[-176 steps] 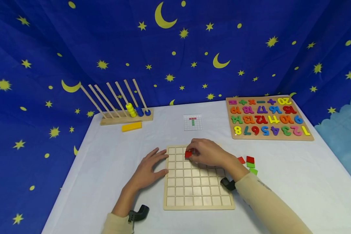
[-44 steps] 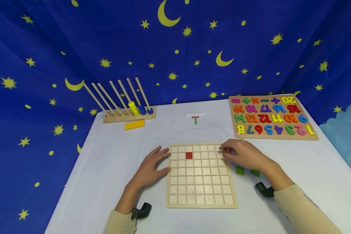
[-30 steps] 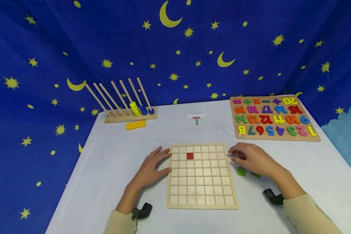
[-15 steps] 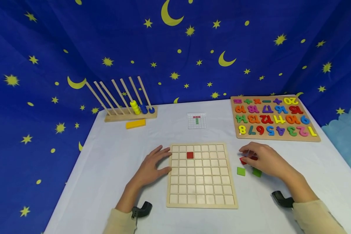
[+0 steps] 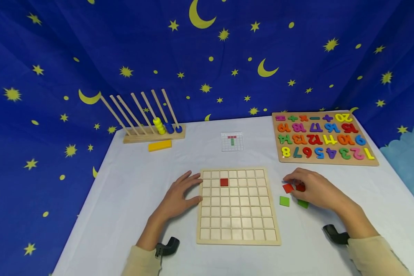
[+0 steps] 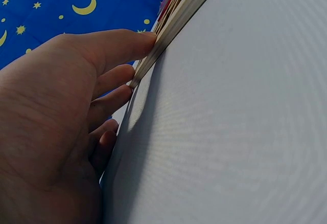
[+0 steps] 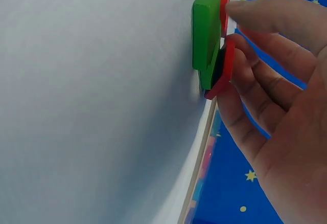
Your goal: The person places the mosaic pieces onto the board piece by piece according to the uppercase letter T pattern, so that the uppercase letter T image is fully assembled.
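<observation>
A wooden grid board (image 5: 238, 244) lies mid-table with one red square tile (image 5: 224, 182) in its second row. My left hand (image 5: 178, 196) rests against the board's left edge, fingers spread; the left wrist view shows its thumb (image 6: 138, 40) touching the rim. To the right of the board, my right hand (image 5: 314, 188) is over a small group of tiles, its thumb and fingers apart and slightly bent. A red tile (image 5: 288, 188) lies by the fingertips. Another red tile (image 7: 225, 68) leans against a green tile (image 7: 206, 27), close to the fingers. A second green tile (image 5: 284, 201) lies apart.
A small pattern card (image 5: 232, 142) with a red and green T lies behind the board. At the back left stand a peg abacus (image 5: 154, 136) and a yellow block (image 5: 160, 145). The number puzzle (image 5: 324, 140) is at the back right.
The red tile that my right hand held earlier now sits on the board. That hand has moved right to the loose tiles. My left hand stays at the board's edge.
</observation>
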`<state>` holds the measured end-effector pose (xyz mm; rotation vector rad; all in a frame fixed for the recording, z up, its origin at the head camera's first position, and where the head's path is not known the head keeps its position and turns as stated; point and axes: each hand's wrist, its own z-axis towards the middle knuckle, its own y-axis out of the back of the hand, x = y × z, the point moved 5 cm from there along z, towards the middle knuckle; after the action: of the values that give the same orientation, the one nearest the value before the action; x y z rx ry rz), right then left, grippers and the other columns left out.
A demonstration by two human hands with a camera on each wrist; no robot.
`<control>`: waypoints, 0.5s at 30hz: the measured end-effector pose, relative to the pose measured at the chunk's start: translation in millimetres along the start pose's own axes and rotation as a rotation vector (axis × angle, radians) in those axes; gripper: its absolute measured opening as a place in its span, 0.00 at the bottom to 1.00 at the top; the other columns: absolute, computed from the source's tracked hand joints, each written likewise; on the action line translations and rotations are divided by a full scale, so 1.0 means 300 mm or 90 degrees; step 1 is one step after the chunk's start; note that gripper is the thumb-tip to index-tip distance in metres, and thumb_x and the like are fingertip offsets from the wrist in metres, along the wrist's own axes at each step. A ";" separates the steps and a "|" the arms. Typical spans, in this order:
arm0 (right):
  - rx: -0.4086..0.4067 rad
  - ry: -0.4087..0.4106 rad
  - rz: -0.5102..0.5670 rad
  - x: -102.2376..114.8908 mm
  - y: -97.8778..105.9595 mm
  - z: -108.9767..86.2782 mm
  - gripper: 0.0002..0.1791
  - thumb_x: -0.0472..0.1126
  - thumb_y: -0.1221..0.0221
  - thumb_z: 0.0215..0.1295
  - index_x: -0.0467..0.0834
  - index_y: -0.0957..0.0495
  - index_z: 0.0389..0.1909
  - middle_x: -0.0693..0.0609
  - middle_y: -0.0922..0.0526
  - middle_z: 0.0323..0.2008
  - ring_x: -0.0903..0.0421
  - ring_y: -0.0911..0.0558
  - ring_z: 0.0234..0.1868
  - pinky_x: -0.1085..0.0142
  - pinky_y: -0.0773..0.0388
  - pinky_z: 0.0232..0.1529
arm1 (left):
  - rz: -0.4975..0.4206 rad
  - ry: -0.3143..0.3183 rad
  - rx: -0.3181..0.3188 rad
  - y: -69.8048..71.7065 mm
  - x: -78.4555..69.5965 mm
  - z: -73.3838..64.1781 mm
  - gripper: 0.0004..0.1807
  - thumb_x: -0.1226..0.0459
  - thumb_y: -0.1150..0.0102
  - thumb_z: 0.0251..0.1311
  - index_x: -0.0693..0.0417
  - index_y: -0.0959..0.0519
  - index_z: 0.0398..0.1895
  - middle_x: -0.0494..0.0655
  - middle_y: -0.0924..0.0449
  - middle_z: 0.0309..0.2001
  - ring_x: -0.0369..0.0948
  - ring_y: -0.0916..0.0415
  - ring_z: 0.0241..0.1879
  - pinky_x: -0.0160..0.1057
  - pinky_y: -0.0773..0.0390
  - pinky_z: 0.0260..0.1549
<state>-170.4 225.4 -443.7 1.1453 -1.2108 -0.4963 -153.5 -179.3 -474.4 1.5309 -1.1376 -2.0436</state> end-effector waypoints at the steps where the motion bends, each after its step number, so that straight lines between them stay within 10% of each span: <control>1: 0.003 -0.002 -0.002 0.000 0.000 0.000 0.20 0.41 0.29 0.51 0.49 0.18 0.47 0.57 0.22 0.39 0.56 0.27 0.37 0.55 0.26 0.43 | 0.000 0.001 0.000 0.000 0.001 0.000 0.31 0.49 0.34 0.57 0.41 0.27 0.64 0.32 0.38 0.69 0.40 0.54 0.72 0.59 0.48 0.63; 15: 0.013 -0.002 -0.028 0.004 -0.006 0.007 0.16 0.41 0.29 0.51 0.52 0.16 0.43 0.58 0.22 0.39 0.55 0.26 0.40 0.51 0.26 0.46 | 0.003 -0.009 -0.002 -0.005 0.010 0.002 0.31 0.46 0.36 0.57 0.40 0.27 0.64 0.31 0.38 0.69 0.40 0.54 0.72 0.60 0.48 0.63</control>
<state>-171.5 222.7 -444.8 1.1908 -1.1971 -0.5206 -154.8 -180.1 -477.5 1.5136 -1.1407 -2.0550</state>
